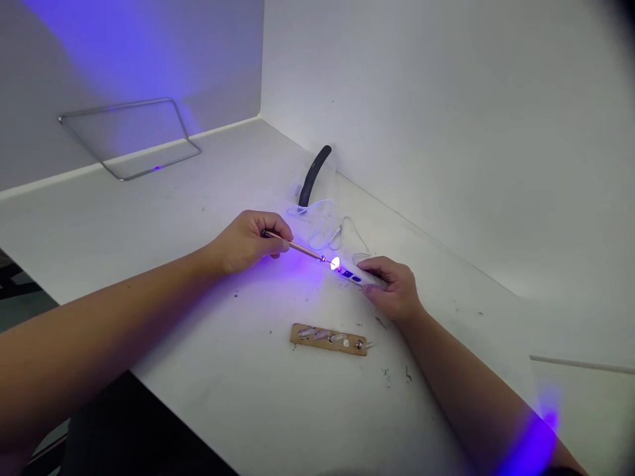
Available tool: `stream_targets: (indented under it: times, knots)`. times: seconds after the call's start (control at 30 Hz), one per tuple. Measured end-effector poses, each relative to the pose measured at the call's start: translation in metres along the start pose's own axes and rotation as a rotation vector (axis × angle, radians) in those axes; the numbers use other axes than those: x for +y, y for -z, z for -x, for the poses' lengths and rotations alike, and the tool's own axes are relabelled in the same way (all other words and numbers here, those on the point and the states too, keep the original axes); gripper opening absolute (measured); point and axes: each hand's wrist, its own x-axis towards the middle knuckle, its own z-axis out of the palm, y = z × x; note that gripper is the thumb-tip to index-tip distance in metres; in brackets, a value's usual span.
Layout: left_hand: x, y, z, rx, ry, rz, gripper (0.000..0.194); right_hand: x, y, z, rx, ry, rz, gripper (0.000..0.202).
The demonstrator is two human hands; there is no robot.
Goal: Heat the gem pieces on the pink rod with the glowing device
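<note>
Between the fingertips of my left hand point(253, 241) is a slim copper-coloured pen-like tool point(305, 250), its thin tip pointing right. My right hand point(391, 284) is wrapped round a white handheld UV lamp point(360, 274) with dark buttons or a display on top. The lamp's lit head glows violet-white right at the tool's tip; the glare hides whether they touch and what is on the tip. Below both hands lies a small brown strip point(327, 340) bearing several clear, nail-tip-like pieces and a small white round spot.
A white cable point(340, 231) lies coiled behind the hands, near a black curved handle-like bar point(315, 177). At the back left a bent metal wire frame point(124, 178) leans by the wall. White walls point(421, 99) bound the table point(198, 396), whose front-left edge drops off.
</note>
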Motion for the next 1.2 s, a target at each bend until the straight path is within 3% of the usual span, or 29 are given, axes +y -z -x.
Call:
stream_targets:
  times: [0.57,1.2]
  knots:
    - [0.0028,-0.0013,0.0008,-0.028,-0.008,0.012,0.002,-0.0005,0.0008,-0.0001,-0.016,-0.023,0.027,0.029]
    - [0.0045,-0.0029,0.0004,0.016,0.002,0.022,0.003,-0.0031,0.0015,-0.0019,-0.005,-0.018,0.052,0.026]
